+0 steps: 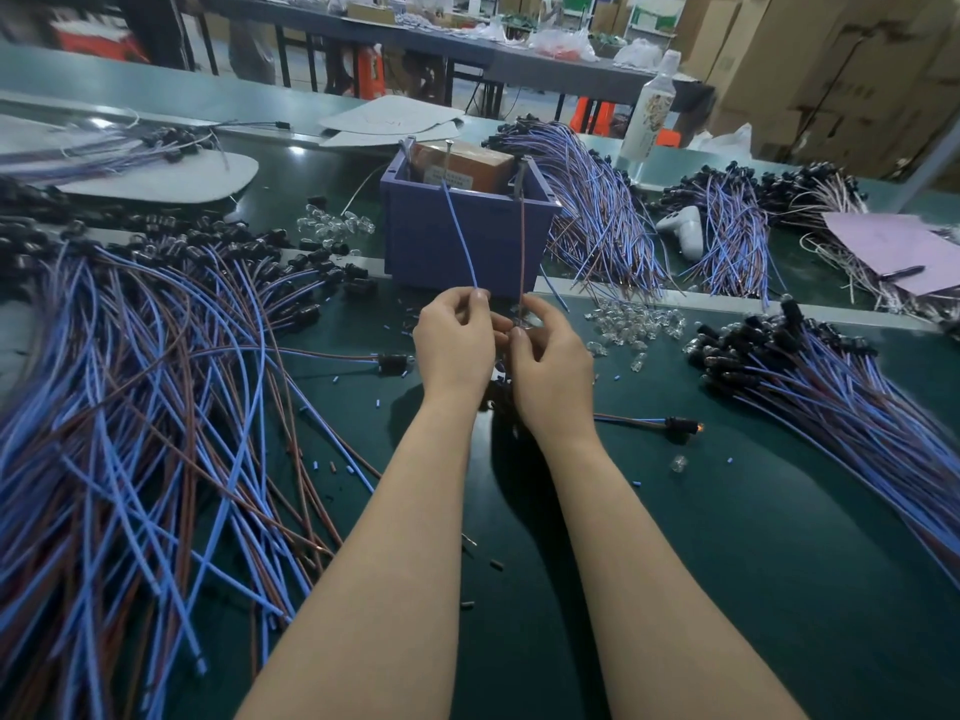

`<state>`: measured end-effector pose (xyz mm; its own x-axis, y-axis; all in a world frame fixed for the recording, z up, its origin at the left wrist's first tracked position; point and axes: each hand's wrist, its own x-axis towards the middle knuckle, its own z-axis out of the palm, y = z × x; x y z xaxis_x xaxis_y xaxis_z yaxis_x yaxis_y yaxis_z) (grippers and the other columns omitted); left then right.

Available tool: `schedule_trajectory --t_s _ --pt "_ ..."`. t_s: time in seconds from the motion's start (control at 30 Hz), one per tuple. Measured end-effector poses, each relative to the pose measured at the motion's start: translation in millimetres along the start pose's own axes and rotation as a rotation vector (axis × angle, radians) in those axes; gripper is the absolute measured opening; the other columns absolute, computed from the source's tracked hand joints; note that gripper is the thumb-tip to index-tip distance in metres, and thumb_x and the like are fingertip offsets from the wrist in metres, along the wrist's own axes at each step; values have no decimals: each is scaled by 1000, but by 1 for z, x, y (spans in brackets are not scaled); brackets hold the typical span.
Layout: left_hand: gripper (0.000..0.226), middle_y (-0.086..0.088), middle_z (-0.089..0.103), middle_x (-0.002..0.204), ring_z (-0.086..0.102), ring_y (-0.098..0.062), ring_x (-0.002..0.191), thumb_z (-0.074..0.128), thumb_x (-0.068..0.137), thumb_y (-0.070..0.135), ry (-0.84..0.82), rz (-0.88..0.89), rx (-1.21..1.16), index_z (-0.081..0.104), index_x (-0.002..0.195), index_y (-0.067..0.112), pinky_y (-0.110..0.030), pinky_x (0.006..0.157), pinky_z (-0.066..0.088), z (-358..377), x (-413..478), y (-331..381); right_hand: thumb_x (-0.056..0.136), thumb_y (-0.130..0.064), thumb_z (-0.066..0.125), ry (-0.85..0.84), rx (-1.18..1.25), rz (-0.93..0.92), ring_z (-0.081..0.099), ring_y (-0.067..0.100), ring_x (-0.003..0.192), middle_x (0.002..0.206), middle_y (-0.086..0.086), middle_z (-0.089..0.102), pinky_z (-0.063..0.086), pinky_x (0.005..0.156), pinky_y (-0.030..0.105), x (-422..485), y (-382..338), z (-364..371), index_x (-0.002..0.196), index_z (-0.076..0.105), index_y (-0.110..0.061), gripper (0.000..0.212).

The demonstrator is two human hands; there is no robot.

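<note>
A blue wire (pixel 460 231) is pinched at its lower end by the left hand (pixel 454 340), and a brown wire (pixel 522 241) is pinched by the right hand (pixel 550 356). Both wires are held above the table (pixel 727 537), just before a box (pixel 431 236) (their upper ends reach its rim). Bulbs (pixel 639 324) are scattered right of the hands.

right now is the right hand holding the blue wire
No, the left hand pinches the blue wire; the right hand holds the brown wire.
</note>
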<state>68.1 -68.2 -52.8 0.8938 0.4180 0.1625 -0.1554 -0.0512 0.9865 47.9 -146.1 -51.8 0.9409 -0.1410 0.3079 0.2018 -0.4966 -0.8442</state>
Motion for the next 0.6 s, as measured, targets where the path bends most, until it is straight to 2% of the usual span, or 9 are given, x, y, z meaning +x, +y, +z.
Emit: schedule_trajectory --t_s 0.07,0.17,0.27,0.47,0.6 --pt "23 4 65 62 59 -3 48 47 98 17 -2 -7 -4 57 77 23 -29 68 54 0 0 1 93 -7 50 0 8 -3 63 25 95 96 6 69 46 90 36 0 0 1 129 54 -14 38" --pt "18 2 66 64 60 -5 52 47 98 18 -4 -10 -1 60 84 19 -27 65 54 -1 -1 1 92 -6 49 6 10 -13 63 27 98 103 9 70 47 93 41 0 -1 1 129 55 -15 38" --pt "16 1 67 67 60 -5 53 47 98 18 -8 -10 3 61 92 14 -24 63 53 -1 -1 1 92 -6 49 8 10 -27 63 25 101 110 8 68 47 94 40 0 -1 1 129 55 -14 38" --pt "17 2 66 68 60 -3 53 47 98 19 -11 -10 9 63 96 12 -15 59 51 -1 0 1 92 -6 49 8 -13 -41 63 24 99 104 6 68 47 93 38 1 -1 0 129 55 -15 39" --pt "18 4 67 74 64 -8 64 49 97 20 -14 -13 5 65 100 12 -17 65 51 -1 0 2 92 -6 50 0 -2 -36 63 23 100 109 7 69 46 92 35 1 0 0 124 58 -13 33"
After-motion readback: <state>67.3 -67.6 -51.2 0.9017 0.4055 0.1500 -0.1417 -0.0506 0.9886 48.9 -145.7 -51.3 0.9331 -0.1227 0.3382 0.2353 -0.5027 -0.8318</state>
